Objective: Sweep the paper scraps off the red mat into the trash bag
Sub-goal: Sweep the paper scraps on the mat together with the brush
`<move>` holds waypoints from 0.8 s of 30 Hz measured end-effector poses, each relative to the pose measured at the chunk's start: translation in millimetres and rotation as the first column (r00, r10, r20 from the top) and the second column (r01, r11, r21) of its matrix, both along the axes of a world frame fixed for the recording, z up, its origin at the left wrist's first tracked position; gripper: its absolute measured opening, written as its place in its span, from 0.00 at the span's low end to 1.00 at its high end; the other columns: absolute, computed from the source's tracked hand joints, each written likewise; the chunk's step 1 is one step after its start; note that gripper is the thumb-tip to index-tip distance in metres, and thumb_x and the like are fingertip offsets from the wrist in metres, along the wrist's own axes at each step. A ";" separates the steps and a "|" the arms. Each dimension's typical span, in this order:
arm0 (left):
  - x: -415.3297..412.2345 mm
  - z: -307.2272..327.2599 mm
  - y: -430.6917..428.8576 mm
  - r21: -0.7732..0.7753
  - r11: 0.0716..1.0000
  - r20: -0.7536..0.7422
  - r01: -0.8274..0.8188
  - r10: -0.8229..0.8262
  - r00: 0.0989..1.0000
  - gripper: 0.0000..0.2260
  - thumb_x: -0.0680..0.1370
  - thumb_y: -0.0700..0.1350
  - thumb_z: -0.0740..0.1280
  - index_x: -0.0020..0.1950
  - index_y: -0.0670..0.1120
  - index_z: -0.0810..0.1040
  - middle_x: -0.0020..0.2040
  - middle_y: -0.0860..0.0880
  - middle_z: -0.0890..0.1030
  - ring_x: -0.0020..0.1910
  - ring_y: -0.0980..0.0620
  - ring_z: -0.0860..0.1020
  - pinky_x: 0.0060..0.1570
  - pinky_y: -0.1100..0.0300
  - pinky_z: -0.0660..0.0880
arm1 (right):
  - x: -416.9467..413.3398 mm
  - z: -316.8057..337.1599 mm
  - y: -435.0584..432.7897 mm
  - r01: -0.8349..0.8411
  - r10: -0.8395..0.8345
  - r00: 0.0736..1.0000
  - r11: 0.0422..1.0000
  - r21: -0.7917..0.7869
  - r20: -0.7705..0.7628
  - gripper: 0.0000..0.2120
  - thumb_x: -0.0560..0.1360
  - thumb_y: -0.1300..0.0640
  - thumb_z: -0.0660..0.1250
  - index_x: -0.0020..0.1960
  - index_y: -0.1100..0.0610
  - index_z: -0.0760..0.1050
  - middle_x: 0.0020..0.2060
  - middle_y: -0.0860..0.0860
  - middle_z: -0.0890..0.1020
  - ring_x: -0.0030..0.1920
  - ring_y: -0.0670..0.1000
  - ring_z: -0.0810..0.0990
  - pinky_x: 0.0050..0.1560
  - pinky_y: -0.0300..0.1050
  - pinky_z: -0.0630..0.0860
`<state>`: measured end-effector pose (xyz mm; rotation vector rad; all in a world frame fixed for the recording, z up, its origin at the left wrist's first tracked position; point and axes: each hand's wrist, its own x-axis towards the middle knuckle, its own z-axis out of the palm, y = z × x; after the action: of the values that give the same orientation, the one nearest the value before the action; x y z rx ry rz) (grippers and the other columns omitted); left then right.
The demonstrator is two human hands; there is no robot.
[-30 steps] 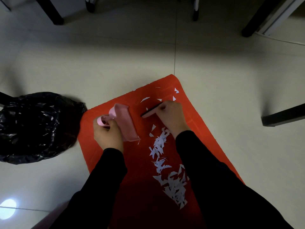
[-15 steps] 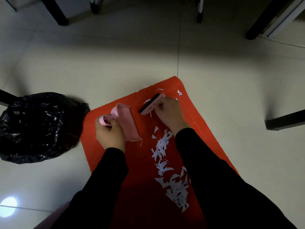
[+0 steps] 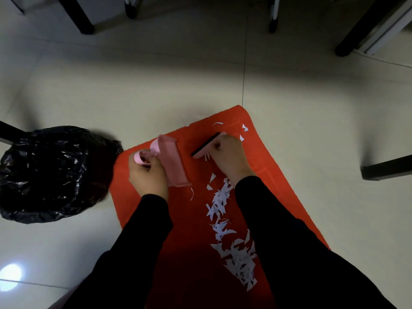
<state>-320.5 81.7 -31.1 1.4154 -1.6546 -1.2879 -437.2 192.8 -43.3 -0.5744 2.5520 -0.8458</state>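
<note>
Sleeves come first: two, both black, the left sleeve [image 3: 138,241] and the right sleeve [image 3: 289,241] reaching forward over one red mat [image 3: 189,253] that lies on the pale tiled floor [image 3: 156,85]. Between the sleeves the paper scraps [image 3: 239,262] lie on the mat in one long white band, too many and too overlapped to count, thickest at the near end and thinning toward the right wrist. Just beyond the band sit two separate scraps and, left of them, one thin curled sliver.

Farther on are the two hands. The left hand [image 3: 148,177] has its grip clenched round the looped handle of one pink dustpan [image 3: 172,161], which sits over the left part of the mat. The right hand [image 3: 229,155] has its grip pinched on one small pink brush [image 3: 206,144] with a black bristle strip, held just right of the dustpan and apart from it. A few short slivers show right under the brush. Near the mat's far corner lie three more loose scraps.

Left of the mat, touching its edge, stands one black trash bag [image 3: 51,172], crumpled and glossy. One round light spot [image 3: 10,274] shines on the floor at the near left. At the far edge four furniture legs stand on the tiles, and one dark bar enters from the right.
</note>
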 end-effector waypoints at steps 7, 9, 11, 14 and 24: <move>-6.7 1.1 3.0 -0.002 1.000 0.003 -0.018 0.018 1.000 0.04 0.78 0.37 0.61 0.46 0.45 0.72 0.33 0.57 0.71 0.28 0.72 0.72 0.30 0.78 0.66 | 2.6 -4.8 -5.6 -0.005 0.006 0.997 1.000 -0.012 0.080 0.10 0.78 0.64 0.58 0.43 0.63 0.77 0.34 0.50 0.74 0.28 0.42 0.68 0.25 0.30 0.64; -8.6 0.8 3.5 -0.010 1.000 0.004 -0.020 0.020 1.000 0.04 0.78 0.37 0.60 0.45 0.45 0.71 0.33 0.57 0.71 0.28 0.71 0.72 0.30 0.78 0.67 | 1.8 -12.1 0.0 0.042 -0.047 0.991 0.998 0.040 0.124 0.11 0.76 0.64 0.59 0.41 0.61 0.79 0.35 0.52 0.77 0.26 0.44 0.67 0.25 0.31 0.62; -11.3 1.0 4.5 -0.011 1.000 -0.002 -0.019 0.019 1.000 0.04 0.78 0.37 0.60 0.45 0.45 0.71 0.33 0.57 0.71 0.28 0.72 0.72 0.31 0.78 0.67 | -1.0 -7.7 5.9 0.079 -0.086 0.988 0.995 0.055 0.130 0.10 0.74 0.65 0.60 0.43 0.64 0.81 0.33 0.53 0.79 0.25 0.45 0.68 0.22 0.32 0.63; -14.3 1.1 4.3 -0.017 1.000 -0.018 -0.017 0.017 1.000 0.03 0.78 0.37 0.60 0.45 0.44 0.71 0.33 0.56 0.71 0.27 0.72 0.72 0.31 0.78 0.66 | -6.1 4.9 8.0 0.089 -0.091 0.994 0.995 0.042 0.057 0.09 0.72 0.65 0.61 0.42 0.65 0.80 0.32 0.52 0.78 0.28 0.46 0.71 0.22 0.31 0.65; -12.9 4.2 9.3 -0.021 1.000 -0.017 0.015 -0.016 1.000 0.04 0.77 0.36 0.61 0.46 0.45 0.71 0.34 0.56 0.72 0.31 0.63 0.73 0.30 0.77 0.67 | -1.8 -13.3 29.0 0.022 -0.030 0.991 0.998 0.060 0.131 0.11 0.77 0.64 0.60 0.45 0.61 0.82 0.41 0.51 0.80 0.30 0.44 0.71 0.25 0.28 0.67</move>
<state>-333.4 91.0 -26.9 1.3778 -1.6658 -1.2847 -439.0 221.8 -56.6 -0.4528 2.4600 -0.7878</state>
